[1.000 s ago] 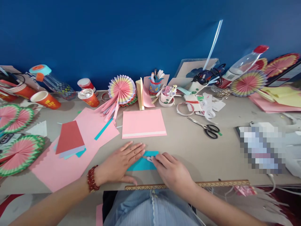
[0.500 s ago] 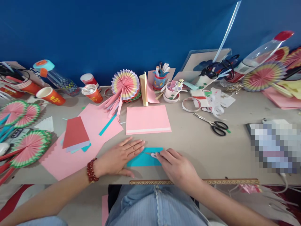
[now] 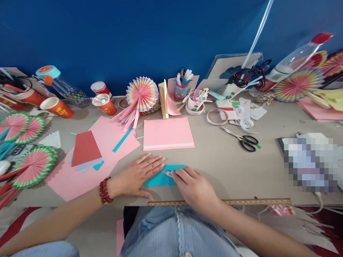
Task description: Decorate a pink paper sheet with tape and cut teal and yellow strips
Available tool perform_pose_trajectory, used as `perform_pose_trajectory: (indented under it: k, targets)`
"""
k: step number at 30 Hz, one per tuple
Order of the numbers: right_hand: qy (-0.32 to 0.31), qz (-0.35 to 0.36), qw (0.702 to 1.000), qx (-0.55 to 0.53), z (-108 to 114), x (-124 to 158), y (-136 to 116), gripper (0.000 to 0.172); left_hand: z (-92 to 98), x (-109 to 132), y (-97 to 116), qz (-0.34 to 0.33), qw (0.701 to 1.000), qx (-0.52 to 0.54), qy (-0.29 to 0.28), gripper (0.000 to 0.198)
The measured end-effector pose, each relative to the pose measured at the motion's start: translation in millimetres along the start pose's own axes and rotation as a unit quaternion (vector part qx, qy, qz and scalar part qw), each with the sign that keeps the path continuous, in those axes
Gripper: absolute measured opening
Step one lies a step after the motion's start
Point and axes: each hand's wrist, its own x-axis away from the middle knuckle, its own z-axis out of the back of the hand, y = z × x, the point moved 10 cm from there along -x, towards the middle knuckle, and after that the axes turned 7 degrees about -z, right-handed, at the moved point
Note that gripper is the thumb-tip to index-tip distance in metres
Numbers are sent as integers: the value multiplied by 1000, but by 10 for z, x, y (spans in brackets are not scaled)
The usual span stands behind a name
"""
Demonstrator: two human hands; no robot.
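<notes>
Head view: the left hand (image 3: 136,175) lies open and flat, fingers spread, pinning the teal paper strip (image 3: 158,180) to the surface (image 3: 227,167) near its front edge. The right hand (image 3: 194,187) has its fingers closed on a small white object (image 3: 168,174), too small to identify, held against the strip. Half a second ago that object sat further right; it has now slid towards 9 o'clock, nearly touching the left fingertips, so this pass along the strip looks almost done. A pink sheet (image 3: 167,132) lies at 12 o'clock, scissors (image 3: 242,139) at 2 o'clock.
</notes>
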Motion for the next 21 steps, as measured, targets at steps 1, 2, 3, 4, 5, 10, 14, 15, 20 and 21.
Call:
perform_pose_trajectory:
  k: [1,2,3,4,5,10,14,15,20,21]
  targets:
    - [0,-1,1000,-2,-3,0,5,21,14,11,-8,0,1000,7,1,95]
    - [-1,-3,1000,-4,-6,1,10,21,34,27,-21,1,1000,16,2,94]
    - [-2,-2,1000,-6,-10,2,14,21,61,48,-44,5,1000,23,3,93]
    - [-3,-1,1000,-9,-12,2,17,22,90,72,-73,10,1000,27,4,91]
    - [-3,0,1000,-13,-14,2,18,23,116,98,-105,15,1000,27,4,89]
    - [-1,4,1000,-16,-8,-7,17,20,78,181,-187,11,1000,8,-27,85]
    - [2,5,1000,-15,13,-10,19,22,-14,183,-179,9,999,-12,-41,92]
    - [3,7,1000,-17,20,-10,17,22,-21,180,-173,9,999,-19,-41,94]
    - [7,14,1000,-21,23,-4,-2,23,-2,171,-144,0,998,-44,-32,102]
    - [9,13,1000,-19,17,-5,-6,23,5,170,-142,-1,998,-47,-29,103]
